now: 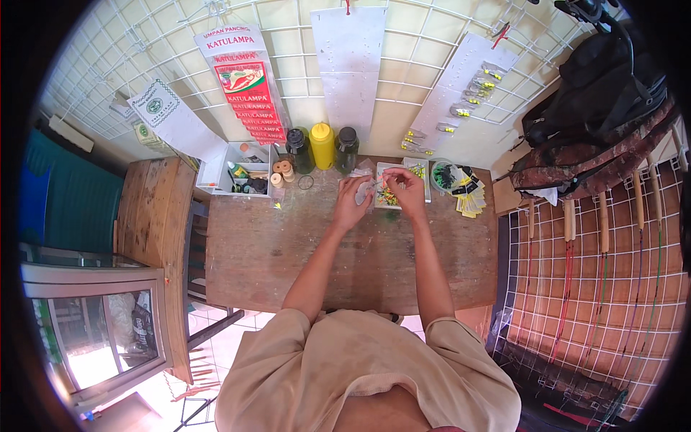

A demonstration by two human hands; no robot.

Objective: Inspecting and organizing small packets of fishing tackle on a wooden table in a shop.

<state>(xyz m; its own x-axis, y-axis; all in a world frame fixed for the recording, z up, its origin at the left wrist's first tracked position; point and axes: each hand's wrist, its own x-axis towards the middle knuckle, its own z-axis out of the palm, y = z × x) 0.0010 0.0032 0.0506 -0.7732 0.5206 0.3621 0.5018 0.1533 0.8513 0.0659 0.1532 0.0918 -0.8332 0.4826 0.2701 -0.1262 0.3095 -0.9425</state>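
Note:
At the back middle of the wooden table (273, 252), my left hand (350, 201) is closed on a small translucent plastic bag (366, 193). Just right of it, my right hand (407, 191) pinches something small and thin at the bag's side, too small to name. Under and behind my hands lies a white tray (427, 194) holding several small green, yellow and orange pieces. To its right are a clear round container (443, 176) of dark green pieces and a fanned pile of yellow-and-white packets (469, 201).
Two dark bottles (347, 151) flank a yellow bottle (322, 150). A white box (216, 180) of supplies and wooden spools (283, 170) stand left. A wire grid with hanging cards (345, 79) rises behind; bags (590, 115) and rods (604, 230) hang right; a glass-fronted cabinet (101, 281) stands left.

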